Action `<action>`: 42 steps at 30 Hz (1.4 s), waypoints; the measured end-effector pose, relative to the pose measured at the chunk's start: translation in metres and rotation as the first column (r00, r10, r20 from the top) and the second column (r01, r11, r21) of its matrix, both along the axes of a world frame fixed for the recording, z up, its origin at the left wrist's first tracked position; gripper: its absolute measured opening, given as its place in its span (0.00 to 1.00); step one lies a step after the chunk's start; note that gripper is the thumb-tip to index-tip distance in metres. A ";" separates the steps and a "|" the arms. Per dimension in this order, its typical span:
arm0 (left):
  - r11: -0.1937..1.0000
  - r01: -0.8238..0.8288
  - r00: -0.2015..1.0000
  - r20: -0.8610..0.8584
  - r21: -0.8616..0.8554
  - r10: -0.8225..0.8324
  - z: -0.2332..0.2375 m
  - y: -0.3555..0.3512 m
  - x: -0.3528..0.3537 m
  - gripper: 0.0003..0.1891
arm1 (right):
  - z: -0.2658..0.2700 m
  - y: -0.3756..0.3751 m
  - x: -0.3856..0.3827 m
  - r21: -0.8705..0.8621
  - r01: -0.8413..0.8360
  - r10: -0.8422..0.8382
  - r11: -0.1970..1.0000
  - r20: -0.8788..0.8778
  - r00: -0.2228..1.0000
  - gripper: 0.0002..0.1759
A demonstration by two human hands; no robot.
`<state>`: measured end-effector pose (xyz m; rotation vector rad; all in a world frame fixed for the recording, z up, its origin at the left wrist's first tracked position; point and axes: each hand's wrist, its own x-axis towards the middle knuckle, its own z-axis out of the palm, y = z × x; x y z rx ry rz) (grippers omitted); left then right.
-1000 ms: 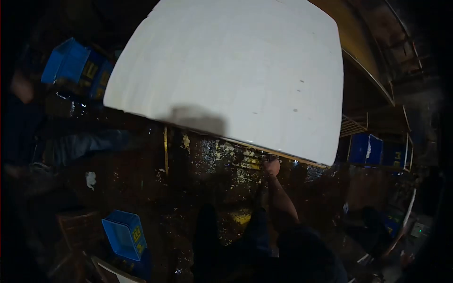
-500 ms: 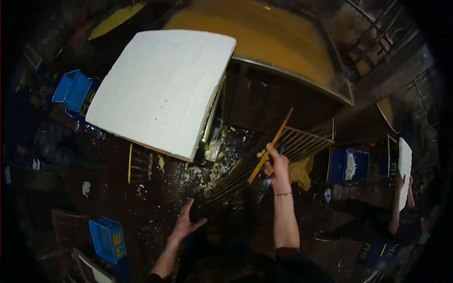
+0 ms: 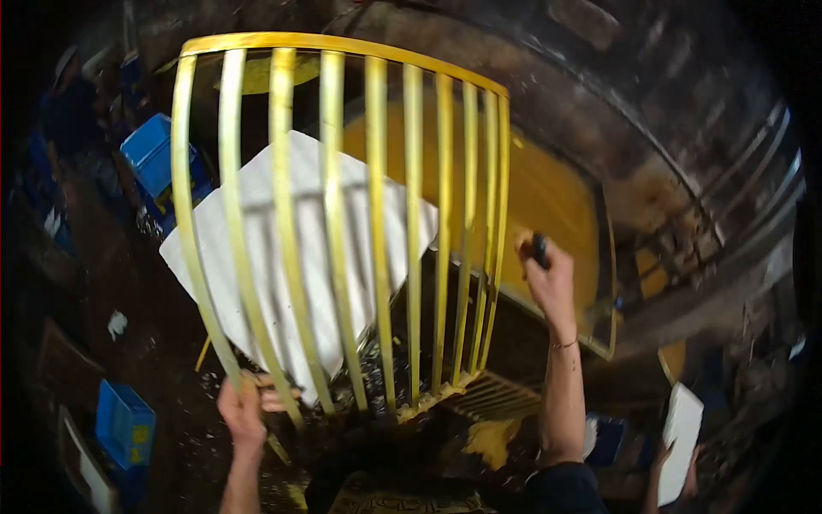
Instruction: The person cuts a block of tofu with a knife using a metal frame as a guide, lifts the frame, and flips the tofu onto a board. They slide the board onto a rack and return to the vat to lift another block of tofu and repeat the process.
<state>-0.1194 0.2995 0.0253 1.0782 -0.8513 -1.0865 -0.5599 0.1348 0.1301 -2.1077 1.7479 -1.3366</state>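
Nearest the camera, the left hand (image 3: 242, 409) has its fingers wrapped tight around a lower-left slat of the yellow slatted rack (image 3: 413, 223), which stands upright and fills the middle of the view. The right hand (image 3: 548, 278) is raised just right of the rack, fist closed on a small dark object (image 3: 539, 248); can't tell if it touches the rack. Near left there's a blue crate (image 3: 124, 424). Behind the slats lies a white slab (image 3: 216, 257), and farther right a vat of yellow liquid (image 3: 548, 188).

Yellow slatted rack (image 3: 342, 223), white slab (image 3: 291, 248), blue crates (image 3: 158, 154), perhaps orange liquid (image 3: 548, 197).
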 end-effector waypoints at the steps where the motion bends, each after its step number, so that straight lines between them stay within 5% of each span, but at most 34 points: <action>1: 0.997 -0.068 0.995 -0.075 0.026 0.070 0.001 -0.016 0.002 0.13 | -0.013 -0.013 -0.011 0.043 -0.031 0.033 0.999 -0.051 0.998 0.12; 2: 0.989 -0.135 0.980 -0.139 0.055 0.141 0.004 -0.034 0.005 0.13 | -0.024 -0.025 -0.020 0.085 -0.059 0.067 0.995 -0.092 0.993 0.12; 4: 0.972 -0.216 0.958 -0.172 0.088 0.228 0.005 -0.062 0.008 0.15 | -0.038 -0.046 -0.040 0.525 -0.052 0.108 0.849 -0.077 0.991 0.14; 5: 0.969 -0.226 0.944 -0.221 0.101 0.243 0.004 -0.072 0.010 0.16 | -0.047 -0.056 -0.046 0.568 -0.170 0.133 0.805 0.107 0.985 0.15; 7: 0.951 -0.272 0.913 -0.272 0.145 0.303 -0.003 -0.087 0.010 0.20 | -0.053 -0.079 -0.050 0.554 -0.393 0.210 0.734 0.366 0.907 0.17; 10: 0.923 -0.346 0.890 -0.252 0.166 0.379 -0.008 -0.100 0.002 0.20 | -0.055 -0.125 -0.039 0.579 -0.500 0.377 0.645 0.329 0.866 0.21; 11: 0.921 -0.356 0.885 -0.259 0.160 0.387 -0.012 -0.089 0.003 0.18 | -0.056 -0.126 -0.029 0.538 -0.569 0.379 0.622 0.428 0.820 0.31; 16: 0.810 -0.536 0.815 -0.104 0.238 0.570 -0.017 -0.096 -0.021 0.15 | -0.078 -0.195 -0.013 0.564 -0.717 0.343 0.408 0.633 0.694 0.30; 19: 0.654 -0.711 0.702 0.324 0.260 0.635 -0.013 -0.109 -0.046 0.13 | -0.099 -0.230 -0.014 0.609 -0.613 0.245 0.503 0.580 0.777 0.24; 20: 0.630 -0.733 0.679 0.339 0.257 0.651 -0.013 -0.111 -0.050 0.13 | -0.102 -0.236 -0.010 0.590 -0.640 0.203 0.492 0.637 0.743 0.23; 22: 0.585 -0.811 0.412 0.688 -0.022 0.598 -0.023 -0.110 -0.056 0.12 | -0.121 -0.251 -0.014 0.616 -0.617 0.216 0.490 0.600 0.770 0.22; 25: 0.578 -0.813 0.251 0.854 -0.069 0.455 -0.027 -0.107 -0.055 0.13 | -0.108 -0.247 -0.002 0.612 -0.629 0.183 0.479 0.632 0.753 0.21; 27: 0.559 -0.827 0.235 0.870 -0.055 0.433 -0.024 -0.109 -0.056 0.13 | -0.108 -0.248 0.002 0.640 -0.645 0.147 0.418 0.652 0.743 0.19; 29: 0.523 -0.851 0.218 0.872 -0.051 0.438 -0.029 -0.112 -0.059 0.11 | -0.119 -0.250 0.004 0.651 -0.535 0.225 0.539 0.500 0.836 0.17; 36: 0.544 -0.834 0.159 0.904 -0.092 0.397 -0.035 -0.110 -0.056 0.12 | -0.146 -0.256 0.002 0.693 -0.567 0.073 0.446 0.603 0.794 0.12; 40: 0.495 -0.857 0.061 0.926 -0.142 0.373 -0.040 -0.113 -0.049 0.13 | -0.143 -0.260 0.013 0.559 -0.710 0.162 0.428 0.726 0.669 0.19; 42: 0.492 -0.868 0.134 0.923 -0.067 0.362 -0.040 -0.115 -0.049 0.14 | -0.144 -0.259 0.012 0.495 -0.760 0.158 0.421 0.785 0.599 0.23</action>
